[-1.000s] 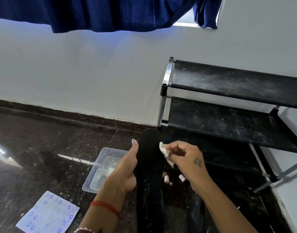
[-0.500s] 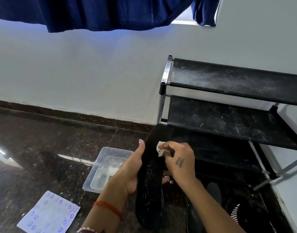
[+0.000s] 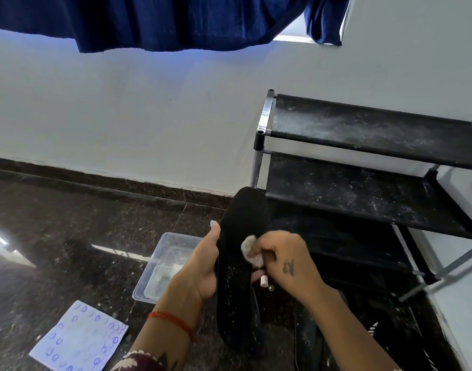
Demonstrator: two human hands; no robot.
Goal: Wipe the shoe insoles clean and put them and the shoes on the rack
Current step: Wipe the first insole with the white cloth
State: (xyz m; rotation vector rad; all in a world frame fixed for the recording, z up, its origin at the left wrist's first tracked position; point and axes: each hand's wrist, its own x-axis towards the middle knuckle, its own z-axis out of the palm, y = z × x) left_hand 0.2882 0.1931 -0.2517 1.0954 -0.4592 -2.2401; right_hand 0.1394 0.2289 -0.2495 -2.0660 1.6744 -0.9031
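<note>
A long black insole (image 3: 242, 231), speckled with white dust, stands upright in front of me. My left hand (image 3: 200, 266) grips its left edge around the middle, thumb up along the side. My right hand (image 3: 288, 266) pinches a small white wipe (image 3: 252, 254) and presses it against the insole's face near the middle. The black shoe rack (image 3: 363, 188) with dusty fabric shelves stands to the right against the wall. A dark shoe (image 3: 390, 330) with white markings lies on the floor under my right forearm.
A clear plastic tub (image 3: 160, 266) holding wet wipes sits on the dark polished floor left of the insole. A blue-patterned sheet (image 3: 79, 338) lies at the lower left. Small white caps (image 3: 264, 280) lie on the floor near the rack. A blue curtain (image 3: 160, 20) hangs overhead.
My right hand has slid the wipe down the insole from near the toe towards the middle. The insole has tilted slightly and my view has shifted a little.
</note>
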